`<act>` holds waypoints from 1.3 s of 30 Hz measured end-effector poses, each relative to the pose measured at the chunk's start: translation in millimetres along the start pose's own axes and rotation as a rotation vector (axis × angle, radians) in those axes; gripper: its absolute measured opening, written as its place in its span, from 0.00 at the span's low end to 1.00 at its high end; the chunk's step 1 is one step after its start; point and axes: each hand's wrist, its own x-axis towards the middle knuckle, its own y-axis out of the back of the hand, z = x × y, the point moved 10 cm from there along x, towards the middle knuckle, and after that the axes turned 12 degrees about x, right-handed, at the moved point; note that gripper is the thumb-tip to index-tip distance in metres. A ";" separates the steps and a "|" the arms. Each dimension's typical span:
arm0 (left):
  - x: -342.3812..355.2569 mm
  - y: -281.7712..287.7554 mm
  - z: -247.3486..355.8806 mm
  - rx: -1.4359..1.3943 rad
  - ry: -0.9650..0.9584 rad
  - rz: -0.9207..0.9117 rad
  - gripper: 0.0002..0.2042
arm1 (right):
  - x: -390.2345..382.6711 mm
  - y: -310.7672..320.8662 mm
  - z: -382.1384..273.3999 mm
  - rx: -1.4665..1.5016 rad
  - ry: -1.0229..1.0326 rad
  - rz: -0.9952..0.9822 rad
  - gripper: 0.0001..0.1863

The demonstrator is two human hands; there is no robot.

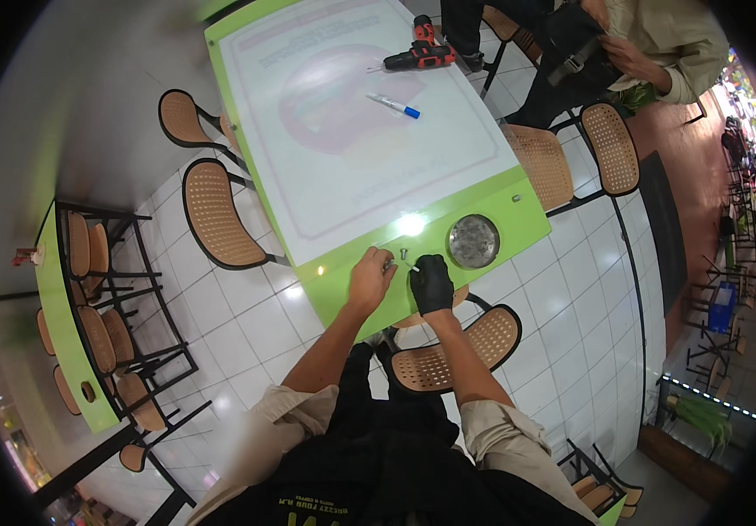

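Note:
At the near edge of a green table, my bare left hand pinches a small metal piece, too small to name. Beside it, my right hand, in a black glove, has its fingers closed on a small thin pale item. A small metal fastener stands on the green surface just beyond my fingers. To the right of them is a round metal dish. Farther up, a white marker with a blue cap and a red-black cordless drill lie on the white printed panel.
Chairs stand at the table's left, right and below my arms. Another person in dark trousers sits at the upper right, hands on a black bag. Stacked chairs and a green table are at the left.

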 end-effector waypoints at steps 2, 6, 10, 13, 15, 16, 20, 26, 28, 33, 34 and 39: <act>3.0 -0.3 3.0 0.022 0.004 0.032 0.10 | -1.5 1.6 2.7 0.002 0.013 -0.022 0.10; 6.3 -1.3 4.9 0.035 0.074 0.038 0.12 | -3.4 2.4 5.1 0.010 0.033 -0.051 0.11; 4.2 0.0 3.8 0.097 0.035 0.109 0.15 | -5.3 5.0 -0.4 0.105 0.063 -0.067 0.15; 3.6 -3.6 6.3 0.078 0.086 0.028 0.17 | -5.9 7.7 4.4 0.104 0.045 -0.101 0.18; 2.6 -6.7 5.3 0.069 0.131 -0.025 0.17 | -7.0 11.6 4.9 0.126 0.041 -0.090 0.20; 2.0 -7.5 3.1 0.078 0.147 -0.034 0.17 | -7.9 14.3 4.5 0.137 0.040 -0.084 0.21; 5.3 -3.7 24.3 0.113 0.088 -0.005 0.17 | -20.9 32.1 15.6 0.223 -0.068 -0.073 0.23; 26.8 -24.1 46.8 0.382 -0.107 -0.042 0.10 | -47.5 87.5 52.1 0.367 -0.276 0.122 0.19; 35.3 -30.8 46.0 0.375 -0.089 -0.091 0.09 | -45.9 114.2 67.3 0.317 -0.255 0.287 0.17; 53.3 -31.0 92.8 0.164 -0.165 -0.080 0.10 | -30.0 120.1 136.0 0.451 -0.421 0.369 0.14; 55.5 -37.6 115.5 0.110 -0.234 -0.073 0.09 | -29.3 115.2 149.6 0.542 -0.499 0.387 0.13; 57.9 -87.5 167.5 0.233 -0.339 -0.257 0.17 | -25.2 102.6 149.8 0.698 -0.590 0.384 0.16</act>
